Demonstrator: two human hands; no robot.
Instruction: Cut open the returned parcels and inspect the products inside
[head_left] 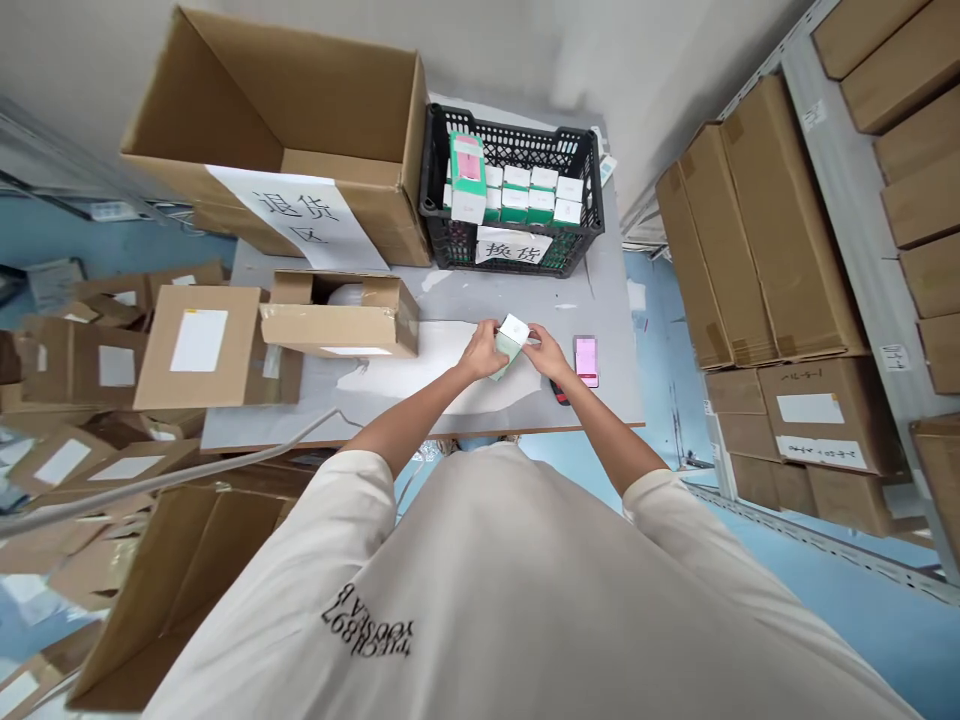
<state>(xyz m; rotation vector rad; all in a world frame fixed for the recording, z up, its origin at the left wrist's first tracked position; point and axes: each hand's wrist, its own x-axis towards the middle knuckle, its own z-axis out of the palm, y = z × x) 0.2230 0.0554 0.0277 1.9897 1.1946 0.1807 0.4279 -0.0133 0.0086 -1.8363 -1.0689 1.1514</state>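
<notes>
A small green-and-white carton [507, 352] is held above the table, tilted, its white end facing up. My left hand [480, 352] is closed round its left side, thumb across the front. On its upper right edge, my right hand [547, 354] grips with fingertips pinched together. Just under my right wrist lies a black-and-red object [559, 393], mostly covered by the forearm. A phone with a pink screen [586, 360] rests to the right of my right hand.
Behind stands a black plastic crate [517, 255] of similar cartons, beside a large open cardboard box [352, 215]. An opened small cardboard box [330, 330] and a closed parcel [199, 345] sit left. Shelves of boxes [817, 420] line the right; parcels [112, 360] pile up left.
</notes>
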